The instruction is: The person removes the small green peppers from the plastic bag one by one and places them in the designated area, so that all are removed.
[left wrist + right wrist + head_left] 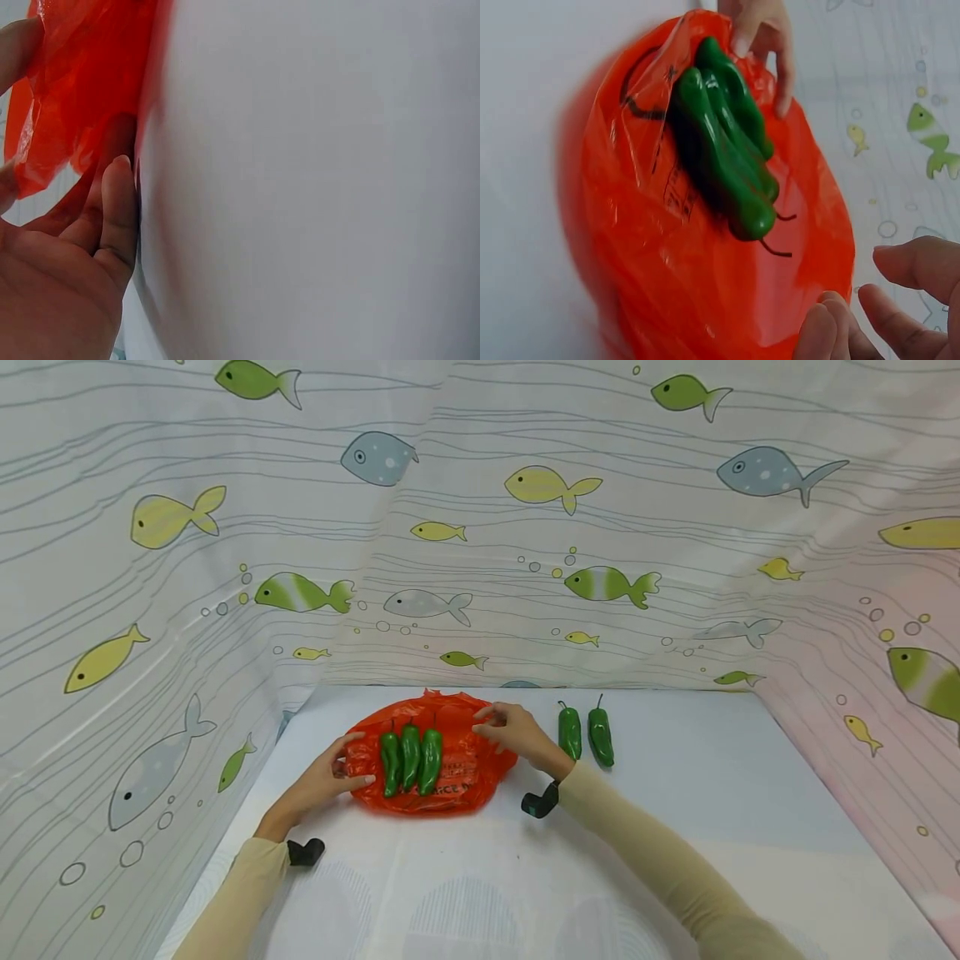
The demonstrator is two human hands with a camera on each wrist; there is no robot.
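Across the upper frame and down both sides, a fish-printed sheet (480, 552). Over the lower middle, a white counter (750, 793). From the bottom edge, beige sleeves (645, 847), one at left, one at right. Left of centre, a red bag (468, 777), spread out on the counter between the two hands, dark printing on the film.

At the bag's upper right, the right hand (525, 737): thumb and fingers parted, nothing held between; cannot tell whether touching the film. At the bag's left edge, the left hand (318, 779): thumb and fingers well apart, relaxed, touching the red film, no firm pinch visible.

On the bag, side by side, three green peppers (410, 756), long axes running up and down the frame, stems toward the top. Just right of the left thumb; lower left of the right fingers and farther off, so nearer to the left hand. Right of centre, two more green peppers (601, 737) on the counter, beyond the bag, near the right wrist. Below each wrist, black cameras (540, 803).
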